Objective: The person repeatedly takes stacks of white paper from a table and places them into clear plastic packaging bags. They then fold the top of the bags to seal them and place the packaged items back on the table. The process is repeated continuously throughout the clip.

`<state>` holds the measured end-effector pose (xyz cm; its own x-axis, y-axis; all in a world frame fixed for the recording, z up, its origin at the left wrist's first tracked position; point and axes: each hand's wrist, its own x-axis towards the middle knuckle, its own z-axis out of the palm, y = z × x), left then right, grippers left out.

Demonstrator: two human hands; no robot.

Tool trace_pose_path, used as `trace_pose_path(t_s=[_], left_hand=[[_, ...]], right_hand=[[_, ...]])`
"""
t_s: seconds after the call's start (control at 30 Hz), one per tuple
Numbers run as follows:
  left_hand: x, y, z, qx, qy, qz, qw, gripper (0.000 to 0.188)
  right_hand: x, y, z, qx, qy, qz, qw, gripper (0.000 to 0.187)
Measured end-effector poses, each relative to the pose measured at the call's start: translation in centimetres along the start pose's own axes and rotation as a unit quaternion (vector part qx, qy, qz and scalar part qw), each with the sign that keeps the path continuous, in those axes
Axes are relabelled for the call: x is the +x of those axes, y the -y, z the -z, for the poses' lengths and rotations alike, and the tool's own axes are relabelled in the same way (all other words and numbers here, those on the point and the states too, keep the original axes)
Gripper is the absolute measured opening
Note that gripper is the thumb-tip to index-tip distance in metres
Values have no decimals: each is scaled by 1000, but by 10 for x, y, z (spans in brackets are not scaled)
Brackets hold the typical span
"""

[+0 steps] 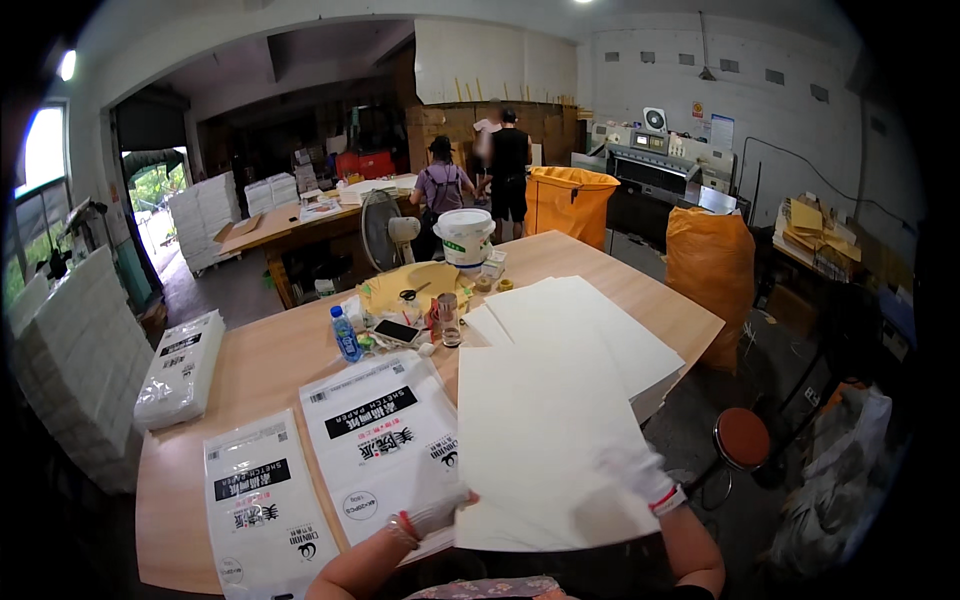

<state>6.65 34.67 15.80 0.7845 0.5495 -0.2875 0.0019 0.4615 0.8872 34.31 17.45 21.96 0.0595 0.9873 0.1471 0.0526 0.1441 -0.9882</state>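
Your left hand [436, 514], in a white glove, is nearly closed on the left edge of the white sheet [545, 440], near its lower corner; the thumb tip appears to lie on top. Your right hand [640, 482], also gloved, lies over the sheet's right side. It is blurred, so its finger opening, and whether it grips or only presses, cannot be told. The white sheet lies in front of you, its far part overlapping the paper stack [630, 330] on the table [250, 365].

Caution, creasing: if your hands press toward each other, the unsupported middle may buckle.

Caution, slipping: smooth gloves on smooth paper may lose hold. Whether one sheet or several lie beneath your hands cannot be told; loose layers would fan apart.

Caution, snagging: the left edge overlaps the printed plastic bag [375, 430]. Dragging it low could catch the film and bend the corner.

Caution, spillage: the clear cup [449, 322] stands just beside the far left corner. A forward push could tip it, and any liquid inside would stain the paper.
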Motion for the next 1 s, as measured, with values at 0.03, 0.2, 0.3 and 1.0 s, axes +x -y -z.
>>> trace_pose_path(t_s=[0.03,0.2,0.3,1.0], left_hand=[[-19,-25,1,86,1,1,996,41],[-41,-16,-18,385,40,-133,913,53],[-16,79,-50,631,-48,-324,704,71],[70,119,206,284,-165,-15,944,19]], right_hand=[[-1,-5,25,-240,-80,51,966,43],[-37,-157,17,37,-209,-16,977,29],[-14,-133,-84,-126,-266,87,952,33],[-70,-43,-141,-534,-96,-32,839,33]])
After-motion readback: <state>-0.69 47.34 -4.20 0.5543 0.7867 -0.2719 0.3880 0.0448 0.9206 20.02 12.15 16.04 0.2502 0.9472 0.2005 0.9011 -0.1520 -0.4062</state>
